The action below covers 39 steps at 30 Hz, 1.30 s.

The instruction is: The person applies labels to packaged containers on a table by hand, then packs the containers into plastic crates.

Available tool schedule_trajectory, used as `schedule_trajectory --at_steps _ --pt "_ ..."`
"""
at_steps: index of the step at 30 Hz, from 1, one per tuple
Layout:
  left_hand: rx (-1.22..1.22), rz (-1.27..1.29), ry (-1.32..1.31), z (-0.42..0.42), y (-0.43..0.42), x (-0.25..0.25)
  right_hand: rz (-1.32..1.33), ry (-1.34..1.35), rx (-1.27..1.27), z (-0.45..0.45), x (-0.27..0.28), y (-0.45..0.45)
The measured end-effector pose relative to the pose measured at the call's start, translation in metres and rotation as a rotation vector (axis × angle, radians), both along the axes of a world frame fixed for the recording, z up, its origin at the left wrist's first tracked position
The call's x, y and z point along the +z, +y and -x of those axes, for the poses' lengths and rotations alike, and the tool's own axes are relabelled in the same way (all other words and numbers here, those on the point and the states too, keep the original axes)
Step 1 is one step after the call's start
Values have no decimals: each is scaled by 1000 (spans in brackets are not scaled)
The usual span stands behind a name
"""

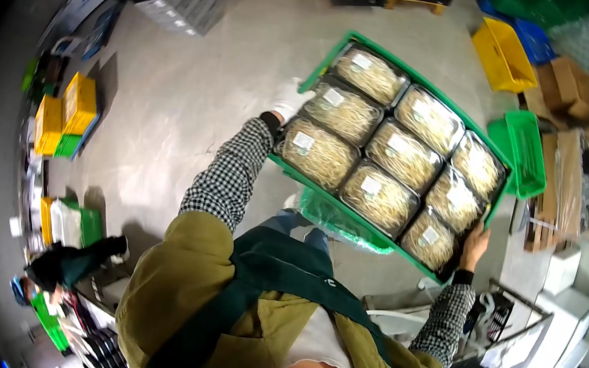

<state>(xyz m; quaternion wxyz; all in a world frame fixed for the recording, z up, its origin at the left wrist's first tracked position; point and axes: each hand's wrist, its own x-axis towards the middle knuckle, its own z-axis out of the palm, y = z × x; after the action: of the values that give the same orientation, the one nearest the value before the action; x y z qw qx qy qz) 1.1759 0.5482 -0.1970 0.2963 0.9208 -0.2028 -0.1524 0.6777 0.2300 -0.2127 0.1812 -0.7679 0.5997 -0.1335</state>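
Held out in front of my body is a green crate [404, 69], tilted in view. Several black trays of bean sprouts [402, 157] fill it in rows, each under clear wrap with a white label. My left hand [290, 100], in a white glove, grips the crate's left end. At the opposite end my right hand [475, 248], which looks bare, is closed round the rim near the lower right corner. The fingers of both hands are partly hidden by the crate.
A green bin with clear plastic [348, 226] is below the crate, by my legs. Yellow [505, 57] and green [525, 153] bins and cardboard boxes [570, 85] stand right. Grey stacked crates [188, 5] are far left. A person [71, 263] bends at lower left, near yellow crates [80, 105].
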Motion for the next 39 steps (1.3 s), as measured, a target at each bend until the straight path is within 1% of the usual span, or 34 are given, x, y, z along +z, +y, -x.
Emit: schedule_trajectory --at_steps 1,3,5,7,8,9,10,11,12,13,14,15,17,18,19,21,22,23,24,25,27,29,30,31,32,33,35,36,37,38,39 --pt "-46 80 -54 -7 4 -14 -65 -163 -35 -4 6 2" --pt "-18 189 77 -10 2 -19 -185 -396 -41 -10 11 0" --pt "7 282 369 -12 5 -8 -424 -374 -88 -19 36 5" --pt "-114 212 426 -25 10 -8 -392 -394 30 -11 23 -6" --pt "-143 201 451 -31 12 -17 -357 -260 11 -9 29 -8" --pt "-155 293 469 -36 15 -45 380 77 516 34 -17 -41" --pt "-179 378 418 -42 19 -69 -166 -133 153 14 27 -23" --pt "-101 294 490 -37 27 -39 -249 -209 70 -6 59 -7" --pt "-94 236 646 -42 42 4 -324 -287 -20 -35 100 18" --pt "-126 345 613 -51 57 4 -307 -262 -95 -68 134 47" --pt "-130 358 687 -65 72 8 -347 -245 -66 -82 153 55" --pt "-137 377 767 -79 88 16 -356 -197 -20 -89 166 58" --pt "-175 314 762 -123 122 31 -269 -103 51 -111 173 69" --pt "-159 258 779 -80 87 39 -305 -102 29 -70 176 43" --pt "-177 289 765 -85 99 46 -366 -85 21 -80 189 62" --pt "-156 238 667 -97 117 41 -394 -209 -42 -116 199 112" --pt "-122 184 653 -111 126 38 -443 -285 -95 -114 178 108" --pt "-70 119 663 -118 140 32 -462 -257 -62 -114 161 104" --pt "-23 121 687 -141 159 24 -519 -239 -12 -132 140 101" --pt "18 126 705 -176 193 18 -571 -228 36 -175 129 124" --pt "124 163 566 -200 234 27 -798 -349 26 -235 112 146" --pt "206 122 540 -231 302 28 -891 -389 45 -306 94 192" --pt "275 159 540 -240 319 36 -941 -400 36 -326 70 196" --pt "341 191 542 -245 332 41 -967 -364 157 -347 47 195" --pt "357 99 499 -252 374 36 -1010 -373 135 -375 39 222" --pt "382 5 452 -255 389 28 -999 -353 175 -404 30 226" --pt "460 -49 376 -270 412 -1 -1084 -388 269 -449 -36 224" --pt "449 -62 320 -283 433 -34 -1106 -388 311 -473 -74 223" --pt "440 -72 262 -295 446 -68 -1162 -417 312 -497 -113 219" --pt "475 -109 262 -305 443 -90 -1175 -384 289 -521 -154 218" --pt "528 -102 287 -279 468 -90 -1188 -356 266 -507 -161 236"
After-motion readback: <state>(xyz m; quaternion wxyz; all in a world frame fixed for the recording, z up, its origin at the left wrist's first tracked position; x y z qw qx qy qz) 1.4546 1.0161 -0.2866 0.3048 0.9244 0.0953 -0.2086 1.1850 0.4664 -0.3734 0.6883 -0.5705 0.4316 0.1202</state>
